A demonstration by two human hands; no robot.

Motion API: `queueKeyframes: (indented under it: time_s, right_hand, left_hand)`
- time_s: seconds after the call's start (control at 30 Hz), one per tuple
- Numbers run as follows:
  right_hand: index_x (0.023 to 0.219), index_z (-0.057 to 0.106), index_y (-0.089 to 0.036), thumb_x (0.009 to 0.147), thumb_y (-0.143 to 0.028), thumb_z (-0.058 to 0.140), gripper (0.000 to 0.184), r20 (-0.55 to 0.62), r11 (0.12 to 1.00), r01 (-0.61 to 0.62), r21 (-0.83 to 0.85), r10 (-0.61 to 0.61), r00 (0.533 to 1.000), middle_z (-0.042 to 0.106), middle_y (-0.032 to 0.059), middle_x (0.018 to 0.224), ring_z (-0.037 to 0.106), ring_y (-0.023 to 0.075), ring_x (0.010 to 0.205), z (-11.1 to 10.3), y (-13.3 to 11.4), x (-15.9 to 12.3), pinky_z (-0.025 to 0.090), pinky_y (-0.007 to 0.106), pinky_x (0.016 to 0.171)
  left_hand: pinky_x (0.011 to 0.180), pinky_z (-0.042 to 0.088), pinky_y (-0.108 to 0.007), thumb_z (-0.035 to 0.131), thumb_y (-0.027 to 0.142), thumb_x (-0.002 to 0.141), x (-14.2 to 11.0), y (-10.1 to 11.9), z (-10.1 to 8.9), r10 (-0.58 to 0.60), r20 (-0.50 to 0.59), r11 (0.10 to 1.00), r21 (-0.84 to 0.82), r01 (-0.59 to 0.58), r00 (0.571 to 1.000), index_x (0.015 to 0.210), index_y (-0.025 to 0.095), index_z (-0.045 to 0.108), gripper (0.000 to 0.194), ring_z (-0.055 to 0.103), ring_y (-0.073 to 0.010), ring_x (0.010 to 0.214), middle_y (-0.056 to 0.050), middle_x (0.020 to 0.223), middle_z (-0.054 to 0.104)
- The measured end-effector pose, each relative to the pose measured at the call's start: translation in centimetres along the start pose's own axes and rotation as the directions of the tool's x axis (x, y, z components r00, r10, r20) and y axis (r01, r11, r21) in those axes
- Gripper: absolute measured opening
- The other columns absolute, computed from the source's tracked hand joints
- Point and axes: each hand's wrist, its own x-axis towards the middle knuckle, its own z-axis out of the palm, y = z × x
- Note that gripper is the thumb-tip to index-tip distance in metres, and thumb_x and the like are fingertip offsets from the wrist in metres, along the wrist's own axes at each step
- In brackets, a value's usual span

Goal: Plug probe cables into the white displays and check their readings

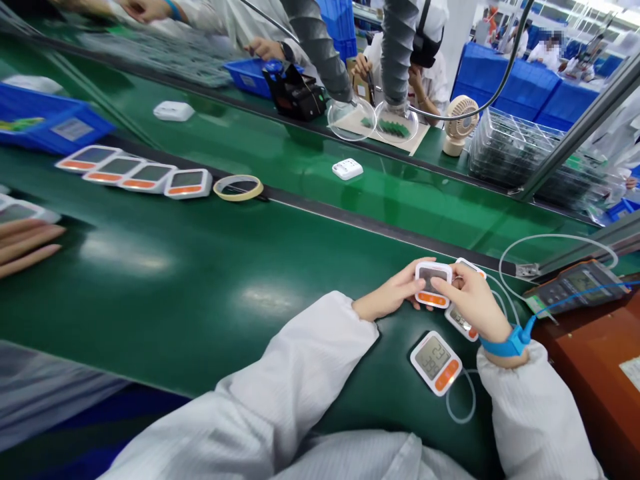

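Observation:
Between my left hand (400,287) and my right hand (473,300) is a small white blood pressure monitor (434,273) with a dark blank screen and an orange button strip. Both hands grip its sides, with the thumbs on its front. A blue wrist strap (507,343) circles my right wrist. Just behind my right hand, a second monitor (463,323) is partly covered. Another monitor (436,363) lies nearer me on the green work surface, its display showing digits and a clear tube attached. One more, mostly hidden, pokes out above my right fingers.
A handheld meter (583,290) with tubing sits at right on a brown box (590,360). Several monitors (150,177) line up at left beside a tape roll (239,188). White units (347,169) lie on the green conveyor (290,157). Another person's hand (27,245) rests at far left.

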Motion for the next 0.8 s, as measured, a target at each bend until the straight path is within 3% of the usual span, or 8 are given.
queueKeyframes:
  time_s: [0.1, 0.17, 0.27, 0.37, 0.5, 0.63, 0.73, 0.8]
  right_hand:
    - [0.095, 0.065, -0.017, 0.089, -0.058, 0.053, 0.043, 0.129, 0.972, -0.071, 0.224, 0.043, 0.991, 0.062, 0.0036, 0.080, 0.059, 0.0177, 0.072, -0.4, 0.1, 0.3, 0.048, 0.028, 0.061]
    - [0.097, 0.065, -0.017, 0.092, -0.057, 0.045, 0.044, 0.197, 0.974, -0.049, 0.222, 0.004, 0.980, 0.061, 0.0038, 0.079, 0.060, 0.0177, 0.074, -0.8, 0.2, 0.4, 0.049, 0.027, 0.062]
    - [0.100, 0.066, -0.018, 0.093, -0.043, 0.046, 0.032, 0.252, 0.997, 0.068, 0.043, -0.076, 0.965, 0.064, 0.0034, 0.081, 0.059, 0.0171, 0.073, -1.4, 0.7, 0.7, 0.047, 0.028, 0.066]
    - [0.085, 0.066, -0.018, 0.092, -0.034, 0.048, 0.025, 0.198, 0.971, 0.168, -0.169, -0.134, 0.971, 0.065, 0.0038, 0.081, 0.059, 0.0182, 0.075, -1.5, 1.2, 0.9, 0.043, 0.030, 0.070]
    - [0.069, 0.061, -0.019, 0.092, -0.025, 0.048, 0.027, 0.134, 0.880, 0.176, -0.442, -0.129, 0.982, 0.062, 0.0029, 0.071, 0.056, 0.0175, 0.067, -1.1, 1.3, 0.8, 0.037, 0.029, 0.063]
    - [0.077, 0.068, -0.019, 0.090, -0.022, 0.049, 0.024, -0.085, 0.765, 0.067, -0.641, -0.157, 0.984, 0.068, 0.0066, 0.080, 0.060, 0.0207, 0.073, -2.1, 1.8, 0.6, 0.040, 0.031, 0.068]
    - [0.094, 0.072, -0.016, 0.090, -0.030, 0.050, 0.026, -0.378, 0.817, -0.063, -0.573, -0.196, 0.905, 0.070, 0.0090, 0.087, 0.064, 0.0232, 0.077, -4.4, 2.9, 0.8, 0.045, 0.032, 0.072]
    - [0.105, 0.070, -0.016, 0.091, -0.037, 0.051, 0.032, -0.492, 0.884, -0.089, -0.460, -0.170, 0.854, 0.070, 0.0077, 0.084, 0.065, 0.0225, 0.074, -6.0, 3.8, 1.0, 0.048, 0.033, 0.071]
  left_hand:
    - [0.051, 0.045, -0.020, 0.070, 0.047, 0.083, 0.0, -0.1, 0.0, -0.009, 0.009, 0.998, -0.068, 0.009, 1.000, 0.135, 0.019, 0.044, 0.065, 0.064, -0.0135, 0.060, -0.004, 0.083, 0.067]
    - [0.048, 0.045, -0.021, 0.071, 0.047, 0.081, 0.1, -0.1, -0.2, -0.001, -0.007, 0.987, -0.160, 0.000, 1.000, 0.126, 0.015, 0.051, 0.058, 0.060, -0.0118, 0.053, -0.002, 0.073, 0.064]
    - [0.045, 0.045, -0.021, 0.075, 0.045, 0.077, 0.2, 0.0, -0.5, -0.040, 0.005, 0.966, -0.255, 0.040, 0.999, 0.121, 0.013, 0.055, 0.058, 0.057, -0.0111, 0.052, -0.002, 0.071, 0.063]
    - [0.044, 0.045, -0.019, 0.077, 0.044, 0.075, 0.2, 0.1, -0.4, -0.074, 0.020, 0.962, -0.261, 0.076, 0.997, 0.118, 0.013, 0.057, 0.056, 0.057, -0.0102, 0.054, -0.002, 0.072, 0.062]
    - [0.047, 0.046, -0.019, 0.077, 0.048, 0.075, 0.4, 0.1, -0.2, -0.087, 0.013, 0.982, -0.166, 0.088, 0.996, 0.115, 0.013, 0.057, 0.057, 0.057, -0.0096, 0.056, -0.002, 0.074, 0.062]
    - [0.049, 0.045, -0.019, 0.075, 0.049, 0.077, 1.0, 0.1, -0.6, -0.073, -0.151, 0.996, -0.070, 0.063, 0.986, 0.114, 0.014, 0.053, 0.055, 0.054, -0.0067, 0.053, 0.000, 0.076, 0.062]
    - [0.049, 0.043, -0.019, 0.079, 0.042, 0.072, 1.3, 0.7, -1.4, -0.060, -0.297, 0.997, -0.058, 0.045, 0.953, 0.113, 0.016, 0.051, 0.056, 0.053, -0.0056, 0.052, 0.000, 0.080, 0.064]
    - [0.049, 0.043, -0.019, 0.081, 0.035, 0.068, 1.4, 1.2, -2.0, -0.049, -0.359, 0.999, -0.034, 0.040, 0.932, 0.112, 0.016, 0.051, 0.057, 0.054, -0.0057, 0.052, 0.000, 0.081, 0.064]
